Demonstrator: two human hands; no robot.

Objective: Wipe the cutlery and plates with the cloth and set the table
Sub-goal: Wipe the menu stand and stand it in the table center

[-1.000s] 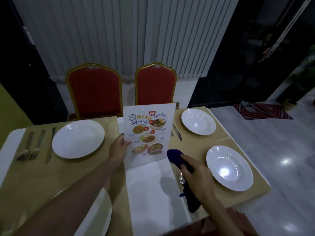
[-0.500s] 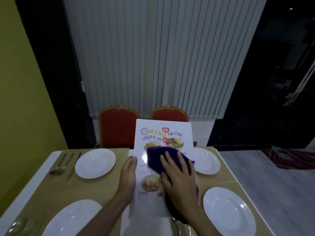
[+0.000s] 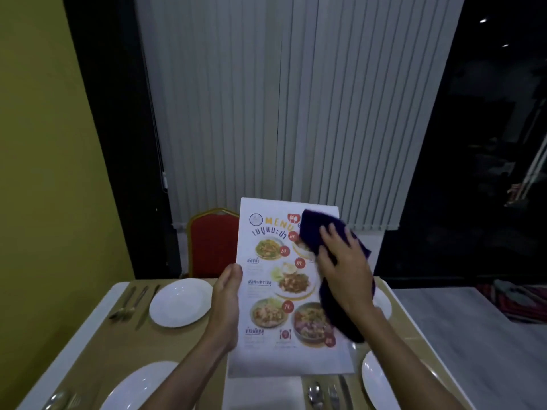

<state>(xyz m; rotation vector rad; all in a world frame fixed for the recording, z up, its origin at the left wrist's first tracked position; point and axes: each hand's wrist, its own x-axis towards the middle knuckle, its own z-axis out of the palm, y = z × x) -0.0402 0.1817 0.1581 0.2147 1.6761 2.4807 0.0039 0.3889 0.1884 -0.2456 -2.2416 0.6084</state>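
Note:
My left hand [image 3: 226,303] grips the left edge of a laminated menu [image 3: 275,291] and holds it upright over the table. My right hand [image 3: 344,267] presses a dark purple cloth [image 3: 315,232] flat against the menu's upper right part, and the cloth hangs down past my wrist. White plates lie at the far left [image 3: 180,303], the near left [image 3: 139,386] and the near right [image 3: 377,383]. A fourth plate [image 3: 384,303] shows partly behind my right forearm. Cutlery lies left of the far plate [image 3: 134,303] and below the menu [image 3: 328,393].
The table has tan placemats [image 3: 97,344] on a white surface. A red chair with a gold frame [image 3: 211,244] stands behind the table. White vertical blinds [image 3: 281,113] hang behind it, and a yellow wall [image 3: 50,173] is on the left.
The menu has been lifted higher and closer to me. My right hand with the cloth slid from the menu's middle up to its upper right corner.

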